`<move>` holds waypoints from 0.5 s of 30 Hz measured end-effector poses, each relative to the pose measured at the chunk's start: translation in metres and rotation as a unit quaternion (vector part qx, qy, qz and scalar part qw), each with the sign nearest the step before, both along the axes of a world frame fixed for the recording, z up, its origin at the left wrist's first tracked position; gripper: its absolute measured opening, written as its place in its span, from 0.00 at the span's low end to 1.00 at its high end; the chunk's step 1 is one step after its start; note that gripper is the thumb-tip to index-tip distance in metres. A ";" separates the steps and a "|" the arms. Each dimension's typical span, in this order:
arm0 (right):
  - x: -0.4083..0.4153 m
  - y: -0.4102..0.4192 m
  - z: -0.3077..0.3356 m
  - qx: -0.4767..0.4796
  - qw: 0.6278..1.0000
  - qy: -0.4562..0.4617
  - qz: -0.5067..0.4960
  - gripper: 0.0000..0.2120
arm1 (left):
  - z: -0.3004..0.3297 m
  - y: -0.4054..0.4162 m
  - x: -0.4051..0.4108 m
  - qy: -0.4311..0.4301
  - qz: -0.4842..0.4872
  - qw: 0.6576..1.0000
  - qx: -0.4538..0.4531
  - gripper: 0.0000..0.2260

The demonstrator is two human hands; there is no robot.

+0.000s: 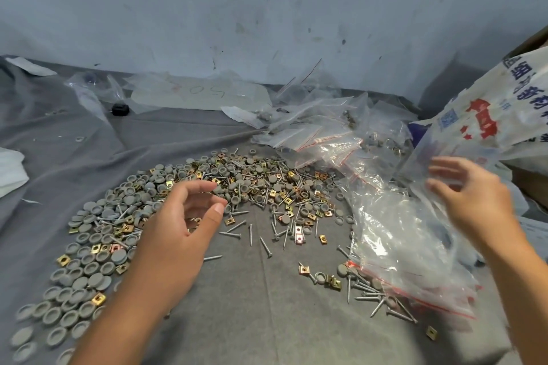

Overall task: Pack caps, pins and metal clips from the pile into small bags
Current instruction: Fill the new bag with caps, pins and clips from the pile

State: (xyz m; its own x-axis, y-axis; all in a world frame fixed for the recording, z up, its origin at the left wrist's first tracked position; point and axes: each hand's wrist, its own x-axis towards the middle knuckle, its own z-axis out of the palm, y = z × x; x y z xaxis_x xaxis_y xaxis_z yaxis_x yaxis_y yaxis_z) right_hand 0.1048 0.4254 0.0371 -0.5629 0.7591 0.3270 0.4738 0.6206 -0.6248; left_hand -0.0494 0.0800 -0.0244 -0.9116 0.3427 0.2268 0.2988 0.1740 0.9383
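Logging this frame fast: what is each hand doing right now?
Left hand: open, fingers loosely curled above the pile of grey caps, pins and brass clips, holding nothing.
Right hand: fingers spread at a clear plastic bag; grip cannot be told.

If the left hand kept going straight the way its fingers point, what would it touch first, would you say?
Probably the mixed pile of caps, pins and clips just beyond the left hand's fingertips, though depth is unclear.
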 end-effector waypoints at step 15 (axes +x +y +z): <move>-0.096 -0.165 -0.032 -0.644 0.684 0.148 0.310 0.28 | 0.009 0.013 -0.001 -0.218 0.007 0.944 0.248 0.06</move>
